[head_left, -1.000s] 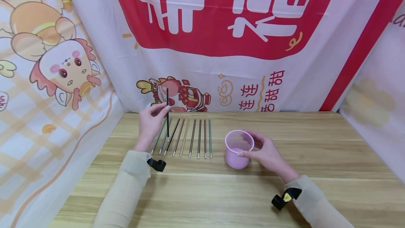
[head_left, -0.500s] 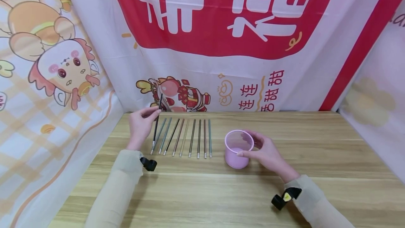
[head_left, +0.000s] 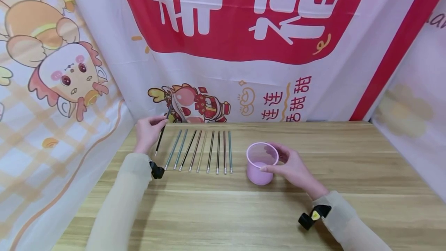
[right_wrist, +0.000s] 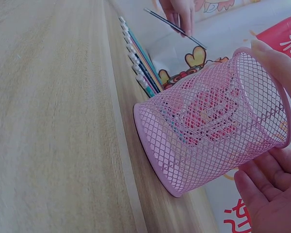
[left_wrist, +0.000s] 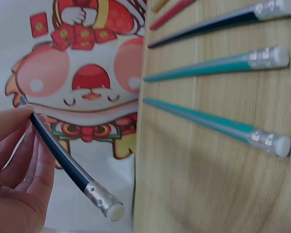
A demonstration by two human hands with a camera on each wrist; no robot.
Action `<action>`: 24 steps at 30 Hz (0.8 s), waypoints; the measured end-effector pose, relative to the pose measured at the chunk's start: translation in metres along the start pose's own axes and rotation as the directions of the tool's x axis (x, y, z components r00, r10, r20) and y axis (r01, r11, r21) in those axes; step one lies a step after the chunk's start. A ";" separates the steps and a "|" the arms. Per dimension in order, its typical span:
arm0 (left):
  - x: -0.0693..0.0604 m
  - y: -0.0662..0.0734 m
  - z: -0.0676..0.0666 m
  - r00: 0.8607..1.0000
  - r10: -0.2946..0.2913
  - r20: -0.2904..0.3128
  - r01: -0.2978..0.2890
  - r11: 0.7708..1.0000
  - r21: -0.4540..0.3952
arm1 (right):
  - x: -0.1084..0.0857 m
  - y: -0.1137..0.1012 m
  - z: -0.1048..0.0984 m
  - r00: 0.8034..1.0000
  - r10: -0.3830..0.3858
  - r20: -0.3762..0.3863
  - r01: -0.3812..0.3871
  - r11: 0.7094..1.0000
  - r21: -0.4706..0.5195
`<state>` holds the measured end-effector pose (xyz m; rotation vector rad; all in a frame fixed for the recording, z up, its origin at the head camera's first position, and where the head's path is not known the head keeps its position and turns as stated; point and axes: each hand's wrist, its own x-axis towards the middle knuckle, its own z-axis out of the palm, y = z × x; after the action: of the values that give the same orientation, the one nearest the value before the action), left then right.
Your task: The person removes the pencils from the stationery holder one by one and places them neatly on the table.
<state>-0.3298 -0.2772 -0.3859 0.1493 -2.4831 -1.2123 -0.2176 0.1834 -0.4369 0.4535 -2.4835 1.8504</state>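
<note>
My left hand (head_left: 148, 133) pinches a black pencil (left_wrist: 63, 158) between thumb and fingertips, above the table left of a row of pencils. The pencil slants, its white eraser end pointing down. In that row lie several pencils side by side, eraser ends nearest me, with a teal pencil (head_left: 173, 149) leftmost. Right of them a pink mesh pen holder (head_left: 259, 176) stands upright on the table. Around its right side my right hand (head_left: 294, 169) grips it, the thumb at the rim and the fingers behind. No pencils show inside the holder (right_wrist: 199, 131).
The wooden table (head_left: 223, 216) reaches back to a white cloth with red printing (head_left: 230, 55). Another patterned cloth (head_left: 69, 134) hangs along the left side. Dark cameras (head_left: 157, 170) sit on both wrists.
My left hand has moved left with the black pencil, from over the row to beyond its left end. The pencil has gone from nearly vertical to slanted. My right hand and the holder stay put.
</note>
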 end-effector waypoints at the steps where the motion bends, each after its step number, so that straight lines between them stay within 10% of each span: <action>1: 0.001 -0.001 0.000 1.000 -0.009 0.012 0.009 1.000 0.010 | 0.000 0.000 0.000 1.000 -0.001 0.001 0.001 1.000 0.002; 24: -0.009 -0.047 0.011 0.980 -0.101 0.170 0.086 0.992 0.093 | 0.000 -0.001 -0.001 1.000 0.002 0.006 -0.002 1.000 -0.004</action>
<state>-0.3288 -0.2958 -0.4313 0.1920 -2.7091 -1.2038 -0.2172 0.1839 -0.4353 0.4577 -2.4921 1.8476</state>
